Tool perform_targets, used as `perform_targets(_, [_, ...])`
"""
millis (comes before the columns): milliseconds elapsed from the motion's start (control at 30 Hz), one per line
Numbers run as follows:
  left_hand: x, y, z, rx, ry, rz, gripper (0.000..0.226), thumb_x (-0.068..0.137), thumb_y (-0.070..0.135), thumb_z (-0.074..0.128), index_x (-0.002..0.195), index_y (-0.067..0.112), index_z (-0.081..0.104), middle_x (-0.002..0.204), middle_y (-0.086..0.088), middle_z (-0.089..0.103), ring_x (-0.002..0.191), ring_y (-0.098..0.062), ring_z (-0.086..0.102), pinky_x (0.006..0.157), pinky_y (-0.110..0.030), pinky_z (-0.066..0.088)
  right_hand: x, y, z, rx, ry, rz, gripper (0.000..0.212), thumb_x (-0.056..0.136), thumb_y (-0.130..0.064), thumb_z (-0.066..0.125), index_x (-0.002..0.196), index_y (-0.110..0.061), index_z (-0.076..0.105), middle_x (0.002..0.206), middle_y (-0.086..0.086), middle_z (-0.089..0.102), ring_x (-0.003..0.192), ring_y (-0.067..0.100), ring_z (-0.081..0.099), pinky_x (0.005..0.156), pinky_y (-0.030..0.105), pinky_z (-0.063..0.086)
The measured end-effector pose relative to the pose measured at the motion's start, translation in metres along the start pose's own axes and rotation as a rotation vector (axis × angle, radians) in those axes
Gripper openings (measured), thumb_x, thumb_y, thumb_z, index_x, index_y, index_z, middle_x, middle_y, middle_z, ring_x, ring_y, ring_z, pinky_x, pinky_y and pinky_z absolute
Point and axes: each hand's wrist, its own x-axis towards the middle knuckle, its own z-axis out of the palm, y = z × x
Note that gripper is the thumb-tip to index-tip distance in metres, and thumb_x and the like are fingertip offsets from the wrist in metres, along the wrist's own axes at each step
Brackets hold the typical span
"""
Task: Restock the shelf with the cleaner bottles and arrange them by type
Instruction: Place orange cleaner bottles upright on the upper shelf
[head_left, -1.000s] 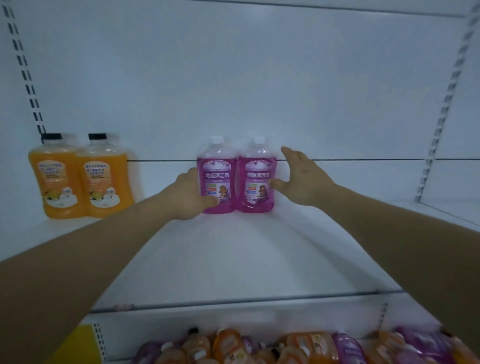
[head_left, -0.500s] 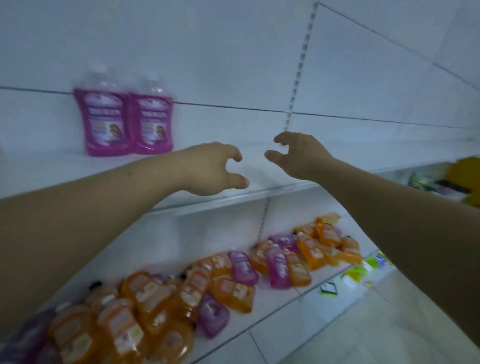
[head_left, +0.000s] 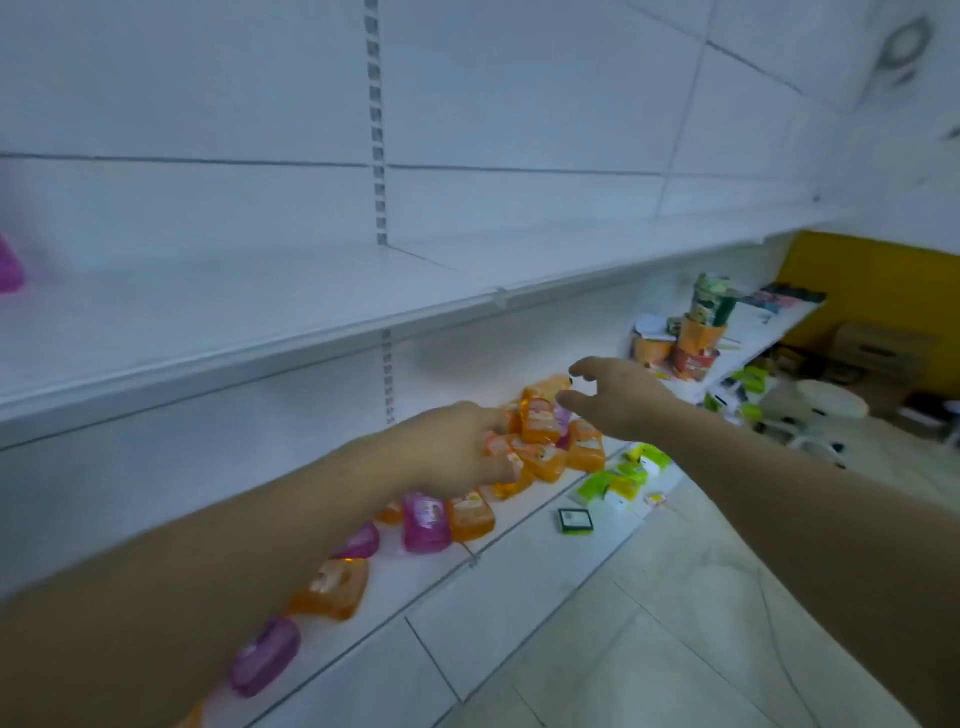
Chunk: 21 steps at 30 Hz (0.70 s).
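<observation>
1. The floor (head_left: 675, 623) is pale tile. Green packs (head_left: 618, 480) lie on it by the shelves.
2. The top shelf (head_left: 311, 317) is white and flat. One purple bottle (head_left: 8, 265) peeks in at its left edge.
3. The low shelf (head_left: 410, 579) holds the bottles (head_left: 540, 436). Orange and purple ones lie mixed up, so they need sorting.
4. Your right hand (head_left: 618, 397) hovers over the pile. Its grip is open, likely to grab one.
5. Your left hand (head_left: 447, 452) is at the pile too. It's blurry, so I cannot tell its grip.

Orange and purple bottles (head_left: 540, 431) lie jumbled on lower shelf (head_left: 519, 540).
</observation>
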Motion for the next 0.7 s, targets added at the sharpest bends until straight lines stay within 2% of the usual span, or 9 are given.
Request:
perform_targets(100, [0.043, 0.007, 0.043, -0.069, -0.083, -0.082, 0.052, 0.086, 0.047, 0.062, 0.132, 0.026, 0.052, 0.137, 0.000, 0.051, 0.117, -0.020, 0.053, 0.094, -0.027, 0.043, 0.004, 0.055, 0.017, 0.008, -0.070, 0.062, 0.054, 0.093, -0.049, 0.053, 0.137, -0.018, 0.048, 0.137, 0.008, 0.053, 0.120, 0.025, 0.051, 0.093, 0.032, 0.040])
perform_targets(233, [0.081, 0.005, 0.085, -0.104, -0.147, -0.185, 0.051, 0.088, 0.049, 0.058, 0.133, 0.025, 0.052, 0.133, -0.004, 0.055, 0.117, -0.020, 0.054, 0.078, -0.019, 0.032, 0.018, 0.103, 0.037, 0.026, -0.127, 0.114, 0.054, 0.092, -0.050, 0.052, 0.136, -0.018, 0.048, 0.133, 0.009, 0.055, 0.117, 0.026, 0.053, 0.091, 0.032, 0.043])
perform_targets(300, [0.096, 0.000, 0.100, -0.138, -0.171, -0.234, 0.053, 0.087, 0.052, 0.059, 0.131, 0.023, 0.052, 0.131, -0.001, 0.052, 0.119, -0.019, 0.052, 0.082, -0.019, 0.033, 0.030, 0.117, 0.047, 0.044, -0.133, 0.131, 0.054, 0.091, -0.051, 0.052, 0.135, -0.019, 0.049, 0.132, 0.008, 0.056, 0.117, 0.026, 0.054, 0.094, 0.035, 0.045])
perform_targets(400, [0.125, -0.018, 0.127, -0.287, -0.203, -0.288, 0.080, 0.068, 0.069, 0.060, 0.124, 0.012, 0.056, 0.121, 0.002, 0.057, 0.110, -0.018, 0.058, 0.096, -0.032, 0.046, 0.055, 0.131, 0.062, 0.060, -0.161, 0.139, 0.052, 0.092, -0.048, 0.053, 0.134, -0.018, 0.050, 0.131, 0.009, 0.057, 0.116, 0.027, 0.054, 0.094, 0.034, 0.045])
perform_targets(433, [0.137, -0.027, 0.137, -0.312, -0.202, -0.307, 0.079, 0.068, 0.068, 0.060, 0.123, 0.011, 0.057, 0.120, 0.002, 0.058, 0.111, -0.019, 0.058, 0.099, -0.034, 0.046, 0.065, 0.136, 0.067, 0.062, -0.173, 0.141, 0.051, 0.092, -0.048, 0.053, 0.134, -0.018, 0.050, 0.132, 0.009, 0.057, 0.116, 0.027, 0.053, 0.094, 0.034, 0.044])
perform_targets(533, [0.169, -0.048, 0.150, -0.304, -0.211, -0.358, 0.048, 0.088, 0.043, 0.061, 0.126, 0.013, 0.057, 0.122, 0.002, 0.056, 0.120, -0.021, 0.053, 0.100, -0.031, 0.041, 0.101, 0.147, 0.078, 0.053, -0.208, 0.135, 0.052, 0.093, -0.047, 0.053, 0.135, -0.017, 0.050, 0.134, 0.008, 0.054, 0.118, 0.026, 0.053, 0.093, 0.031, 0.042])
perform_targets(700, [0.238, -0.081, 0.151, -0.341, -0.164, -0.407, 0.033, 0.090, 0.035, 0.061, 0.117, 0.017, 0.060, 0.122, -0.004, 0.059, 0.112, -0.022, 0.056, 0.096, -0.032, 0.045, 0.175, 0.159, 0.090, 0.031, -0.278, 0.137, 0.055, 0.094, -0.046, 0.053, 0.138, -0.014, 0.047, 0.139, 0.007, 0.051, 0.119, 0.025, 0.053, 0.095, 0.032, 0.041])
